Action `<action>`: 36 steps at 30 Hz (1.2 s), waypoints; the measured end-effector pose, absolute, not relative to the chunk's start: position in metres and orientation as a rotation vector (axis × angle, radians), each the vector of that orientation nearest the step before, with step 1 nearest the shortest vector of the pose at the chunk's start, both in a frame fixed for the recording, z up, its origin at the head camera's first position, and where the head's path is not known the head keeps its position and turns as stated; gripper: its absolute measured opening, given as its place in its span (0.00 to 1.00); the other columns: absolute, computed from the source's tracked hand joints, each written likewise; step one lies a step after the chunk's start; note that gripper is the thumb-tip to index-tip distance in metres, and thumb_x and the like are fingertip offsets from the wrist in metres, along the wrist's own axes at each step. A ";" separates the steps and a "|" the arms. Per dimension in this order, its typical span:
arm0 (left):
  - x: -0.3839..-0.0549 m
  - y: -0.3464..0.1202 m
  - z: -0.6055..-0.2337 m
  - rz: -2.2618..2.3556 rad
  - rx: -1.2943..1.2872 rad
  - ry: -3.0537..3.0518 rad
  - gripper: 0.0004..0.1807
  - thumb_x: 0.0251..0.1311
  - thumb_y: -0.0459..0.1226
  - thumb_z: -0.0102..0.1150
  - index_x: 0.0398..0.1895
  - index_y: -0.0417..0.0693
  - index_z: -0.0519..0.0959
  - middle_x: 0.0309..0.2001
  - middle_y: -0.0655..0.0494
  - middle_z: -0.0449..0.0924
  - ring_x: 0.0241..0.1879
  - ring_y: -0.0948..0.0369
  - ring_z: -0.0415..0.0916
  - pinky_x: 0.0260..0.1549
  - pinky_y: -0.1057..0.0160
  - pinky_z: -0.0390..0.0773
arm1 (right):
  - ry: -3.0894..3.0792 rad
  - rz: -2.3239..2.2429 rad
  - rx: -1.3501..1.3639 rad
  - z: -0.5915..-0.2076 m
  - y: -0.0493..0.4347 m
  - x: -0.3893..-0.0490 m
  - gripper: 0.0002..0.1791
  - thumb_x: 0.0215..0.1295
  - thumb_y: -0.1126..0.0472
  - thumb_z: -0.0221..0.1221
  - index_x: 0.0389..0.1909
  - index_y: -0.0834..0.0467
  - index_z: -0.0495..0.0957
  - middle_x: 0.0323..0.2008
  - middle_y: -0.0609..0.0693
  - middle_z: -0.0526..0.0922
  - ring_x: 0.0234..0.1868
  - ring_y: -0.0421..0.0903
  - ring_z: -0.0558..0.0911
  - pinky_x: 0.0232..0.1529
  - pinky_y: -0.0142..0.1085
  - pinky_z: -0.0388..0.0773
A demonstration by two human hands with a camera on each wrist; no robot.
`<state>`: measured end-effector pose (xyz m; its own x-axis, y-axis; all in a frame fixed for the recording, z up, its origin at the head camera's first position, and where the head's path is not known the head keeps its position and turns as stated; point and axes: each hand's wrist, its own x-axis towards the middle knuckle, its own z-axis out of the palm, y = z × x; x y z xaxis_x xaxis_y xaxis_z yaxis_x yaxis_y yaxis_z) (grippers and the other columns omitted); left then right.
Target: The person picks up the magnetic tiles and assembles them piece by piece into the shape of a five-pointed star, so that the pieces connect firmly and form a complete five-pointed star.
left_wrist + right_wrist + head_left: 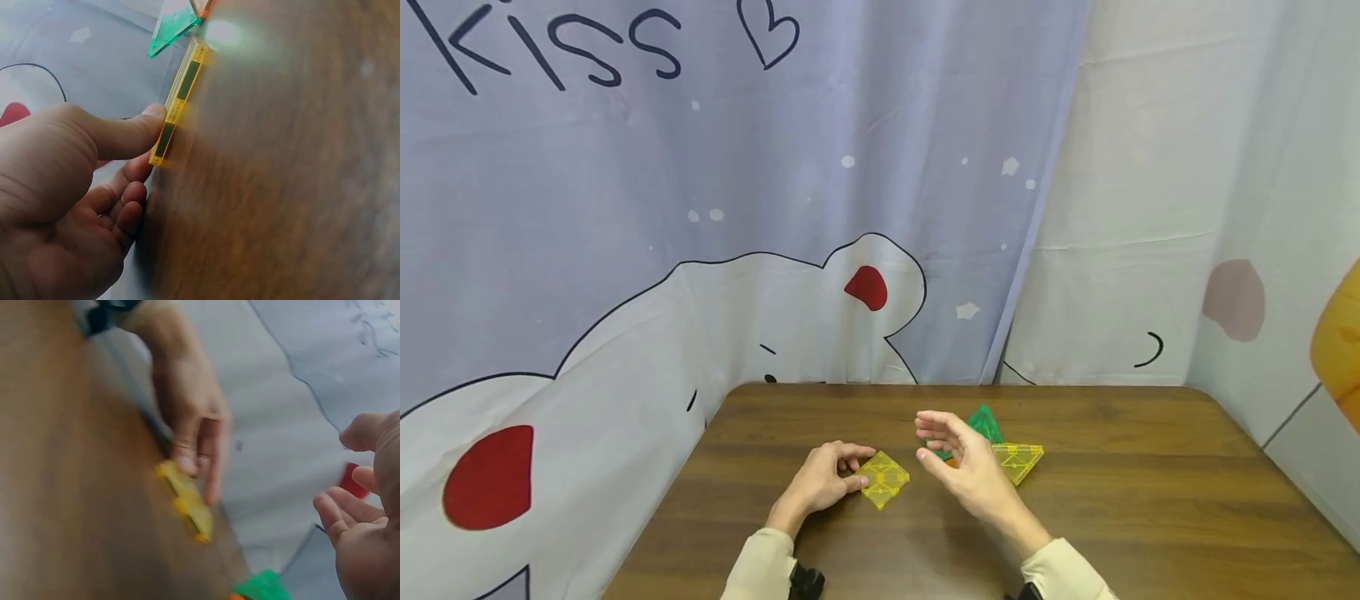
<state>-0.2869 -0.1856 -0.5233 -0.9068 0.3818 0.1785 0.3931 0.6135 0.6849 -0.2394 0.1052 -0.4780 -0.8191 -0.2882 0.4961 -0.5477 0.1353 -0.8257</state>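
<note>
My left hand (pixel 822 478) holds a see-through yellow square magnetic tile (pixel 884 481) by its left side, between thumb and fingers. In the left wrist view the tile (pixel 177 105) shows edge-on, with dark strips inside its rim, close over the wood. To its right, my right hand (pixel 967 468) is raised above the table, fingers loosely spread and nothing in them. Behind that hand lie a green tile (pixel 985 423) and a yellow triangular tile (pixel 1018 461); a bit of orange (pixel 951 462) peeks out. The hand partly covers this group.
The brown wooden table (pixel 1150 500) has rounded far corners. A printed curtain (pixel 775 167) hangs right behind its far edge, and a pale cloth (pixel 1135 183) hangs at the right.
</note>
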 end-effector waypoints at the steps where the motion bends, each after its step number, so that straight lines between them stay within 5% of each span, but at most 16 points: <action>1: -0.287 -0.186 -0.523 -1.197 -0.678 -2.811 0.21 0.66 0.36 0.80 0.62 0.50 0.91 0.40 0.57 0.82 0.40 0.57 0.75 0.40 0.63 0.74 | -2.218 1.728 0.831 -0.482 0.101 -0.238 0.27 0.78 0.63 0.70 0.74 0.56 0.76 0.71 0.53 0.83 0.69 0.60 0.83 0.70 0.44 0.81; 12: -0.287 -0.190 -0.519 -1.225 -0.696 -2.812 0.16 0.62 0.38 0.84 0.53 0.53 0.95 0.42 0.59 0.87 0.41 0.57 0.78 0.39 0.64 0.77 | -2.471 1.569 0.781 -0.529 0.081 -0.236 0.36 0.73 0.58 0.75 0.78 0.50 0.73 0.76 0.54 0.78 0.74 0.59 0.80 0.73 0.53 0.78; 21: -0.289 -0.191 -0.520 -1.233 -0.719 -2.830 0.17 0.63 0.39 0.84 0.55 0.52 0.94 0.42 0.59 0.86 0.42 0.58 0.78 0.42 0.64 0.77 | -2.547 1.490 0.821 -0.542 0.084 -0.239 0.37 0.72 0.60 0.76 0.78 0.62 0.73 0.74 0.59 0.79 0.72 0.59 0.80 0.72 0.52 0.79; 29: -0.289 -0.191 -0.521 -1.229 -0.719 -2.849 0.23 0.64 0.42 0.83 0.61 0.46 0.90 0.42 0.58 0.83 0.42 0.58 0.76 0.42 0.65 0.76 | -2.619 1.358 0.785 -0.543 0.086 -0.241 0.36 0.71 0.61 0.75 0.77 0.58 0.75 0.72 0.54 0.81 0.63 0.56 0.83 0.64 0.46 0.84; 36: -0.288 -0.191 -0.520 -1.088 -0.813 -2.892 0.44 0.44 0.49 0.95 0.67 0.47 0.87 0.44 0.59 0.80 0.45 0.59 0.74 0.47 0.62 0.75 | -2.628 1.248 0.766 -0.543 0.083 -0.243 0.32 0.69 0.60 0.77 0.72 0.57 0.79 0.63 0.50 0.85 0.52 0.47 0.80 0.52 0.37 0.81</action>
<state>-0.2877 -0.1908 -0.5197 -0.8693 0.4784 0.1244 0.4418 0.6390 0.6297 -0.2432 0.0835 -0.5432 -0.8620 -0.3876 0.3265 -0.4980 0.5284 -0.6876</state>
